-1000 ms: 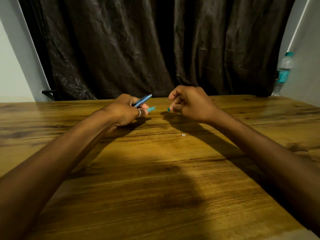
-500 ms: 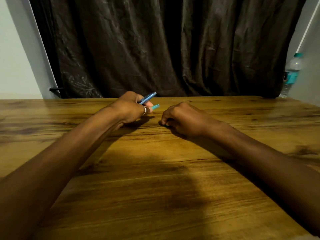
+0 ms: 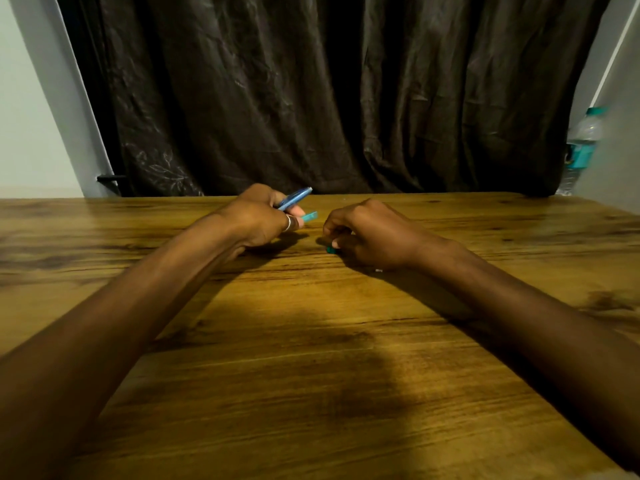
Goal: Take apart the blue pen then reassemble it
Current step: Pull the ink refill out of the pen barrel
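My left hand [image 3: 258, 220] is closed around two pen parts: a blue barrel piece [image 3: 295, 198] sticking up to the right and a lighter teal piece [image 3: 309, 216] poking out below it. My right hand [image 3: 372, 233] rests on the wooden table [image 3: 311, 358] with its fingers curled down onto a small teal pen piece [image 3: 330, 250] that touches the tabletop. A tiny white bit [image 3: 378, 270] lies on the table just below my right hand. The hands are a short gap apart.
A dark curtain [image 3: 329, 91] hangs behind the table's far edge. A clear water bottle [image 3: 581, 147] with a teal label stands at the far right by the wall. Pale walls flank the curtain.
My right hand dropped from in front of the left hand down onto the table and now presses the small teal piece there. My left hand kept its hold on the pen parts.
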### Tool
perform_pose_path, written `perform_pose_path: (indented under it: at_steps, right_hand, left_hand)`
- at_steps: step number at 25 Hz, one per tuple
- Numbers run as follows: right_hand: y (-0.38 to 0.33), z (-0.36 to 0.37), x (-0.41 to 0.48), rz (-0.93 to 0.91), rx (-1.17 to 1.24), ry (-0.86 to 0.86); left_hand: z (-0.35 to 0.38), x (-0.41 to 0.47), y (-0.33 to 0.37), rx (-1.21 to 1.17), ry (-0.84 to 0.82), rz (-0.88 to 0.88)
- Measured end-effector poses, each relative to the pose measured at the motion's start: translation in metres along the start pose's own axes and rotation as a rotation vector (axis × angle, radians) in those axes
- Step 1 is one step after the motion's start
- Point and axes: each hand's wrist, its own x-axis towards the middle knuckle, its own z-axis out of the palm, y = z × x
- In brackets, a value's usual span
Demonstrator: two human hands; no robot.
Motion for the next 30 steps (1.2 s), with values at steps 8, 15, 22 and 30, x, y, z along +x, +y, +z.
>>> perform_pose_path:
  at_steps: [8, 15, 22, 30]
  right_hand:
    - [0.004, -0.004, -0.001, 0.024, 0.015, 0.127]
    - [-0.001, -0.008, 0.001, 0.146, 0.283, 0.266]
    - [-0.013, -0.007, 0.002, 0.306, 0.861, 0.226]
    - [-0.022, -0.013, -0.002, 0.511, 1.32, 0.271]
  left_hand:
    - [-0.001, 0.001, -0.001, 0.02, -0.01, 0.004]
    - [0.001, 0.001, 0.0, 0.021, -0.039, 0.023]
    - [0.003, -0.006, 0.004, -0.037, -0.073, 0.049]
    - [0.003, -0.003, 0.002, -0.056, -0.063, 0.07]
